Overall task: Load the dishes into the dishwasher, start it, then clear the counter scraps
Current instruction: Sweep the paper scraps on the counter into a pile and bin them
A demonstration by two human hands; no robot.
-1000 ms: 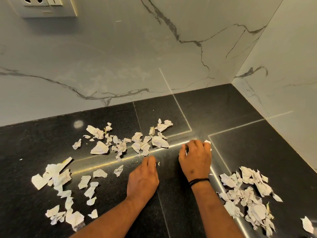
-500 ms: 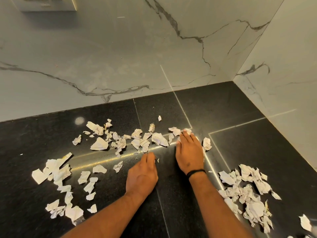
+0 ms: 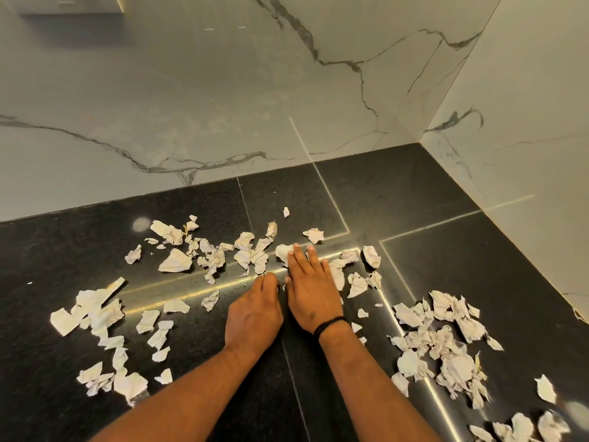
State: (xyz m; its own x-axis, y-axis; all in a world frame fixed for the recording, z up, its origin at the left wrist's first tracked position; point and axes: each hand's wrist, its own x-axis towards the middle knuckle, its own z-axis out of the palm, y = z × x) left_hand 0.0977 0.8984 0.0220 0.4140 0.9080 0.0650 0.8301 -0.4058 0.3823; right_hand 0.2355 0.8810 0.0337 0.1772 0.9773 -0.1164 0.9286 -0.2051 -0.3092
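Torn white paper scraps lie scattered over the black granite counter (image 3: pixel 414 199). One cluster (image 3: pixel 210 253) sits in the middle, another (image 3: pixel 98 317) at the left, and a larger heap (image 3: pixel 446 349) at the right. My right hand (image 3: pixel 310 288) lies flat, fingers straight, with its fingertips over scraps near the middle cluster. My left hand (image 3: pixel 255 314) rests palm down on the counter just beside it, fingers together and pointing forward, holding nothing.
A grey-veined marble backsplash (image 3: pixel 223 106) rises behind the counter and meets a side wall (image 3: pixel 526 122) at the right corner. The underside of a socket plate (image 3: pixel 70 4) shows at the top left. More scraps (image 3: pixel 522 425) lie at the bottom right.
My right hand has uncurled, gone flat and slid forward and left onto the middle scraps, leaving a few pieces to its right. My left hand has barely moved.
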